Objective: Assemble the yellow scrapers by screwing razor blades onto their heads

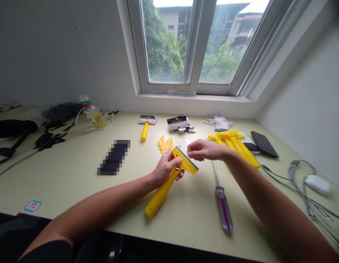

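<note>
Yellow scraper (164,190) is held over the table (125,219) by the left hand (164,168), thumb pressed on its head, some fingers hidden behind. Right hand (204,149) is curled just beside the blade edge; whether anything's pinched can't be told. Screwdriver (224,210) tip's covered by that hand, and some dark thing (114,159) leftward is pixelated out.

Looks like an office-type room used as a light workspace: pale desk (76,186) set under a window (195,47), numbered sticker (33,206) at the desk's edge, cables (294,163) on top, plus screwdriver (223,210) and several matching yellow scrapers (240,148).
</note>
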The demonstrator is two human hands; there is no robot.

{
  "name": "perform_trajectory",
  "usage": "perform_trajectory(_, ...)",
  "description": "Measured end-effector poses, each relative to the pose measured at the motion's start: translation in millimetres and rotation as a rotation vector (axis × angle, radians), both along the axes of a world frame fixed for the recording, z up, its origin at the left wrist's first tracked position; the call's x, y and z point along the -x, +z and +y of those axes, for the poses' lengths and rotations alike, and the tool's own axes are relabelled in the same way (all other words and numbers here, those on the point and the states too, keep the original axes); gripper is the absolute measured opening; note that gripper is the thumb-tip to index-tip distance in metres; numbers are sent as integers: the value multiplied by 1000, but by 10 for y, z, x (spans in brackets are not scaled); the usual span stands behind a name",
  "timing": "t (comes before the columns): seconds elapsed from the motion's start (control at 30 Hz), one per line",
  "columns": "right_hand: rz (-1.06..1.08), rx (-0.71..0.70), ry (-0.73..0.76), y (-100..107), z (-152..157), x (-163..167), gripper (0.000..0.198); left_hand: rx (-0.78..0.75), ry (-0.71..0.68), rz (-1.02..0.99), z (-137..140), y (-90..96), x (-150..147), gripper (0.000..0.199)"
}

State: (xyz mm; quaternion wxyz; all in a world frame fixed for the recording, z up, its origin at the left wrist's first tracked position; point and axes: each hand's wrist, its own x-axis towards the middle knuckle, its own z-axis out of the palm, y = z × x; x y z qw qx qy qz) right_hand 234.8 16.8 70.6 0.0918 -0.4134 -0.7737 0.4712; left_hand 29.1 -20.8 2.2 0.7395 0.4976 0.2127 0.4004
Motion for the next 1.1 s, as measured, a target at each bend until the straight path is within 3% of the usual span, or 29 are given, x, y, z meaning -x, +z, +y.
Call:
perform_trajectory(0.5, -8, -62, -22, 14, -48, 121, 11, 4, 46, 33, -1, 48, -24, 27)
perform_trajectory(0.9, -20, -29, 39, -8, -74, 149, 34, -33, 85, 7, 15, 63, -12, 21)
perform_trajectory(1.0, -4, -62, 51, -45, -68, 155, 35, 33, 65, 101, 5, 85, -2, 29)
perform_trajectory(1.1, 0, -93, 28, -61, -70, 154, 38, 126, -43, 211, -22, 101, 8, 37)
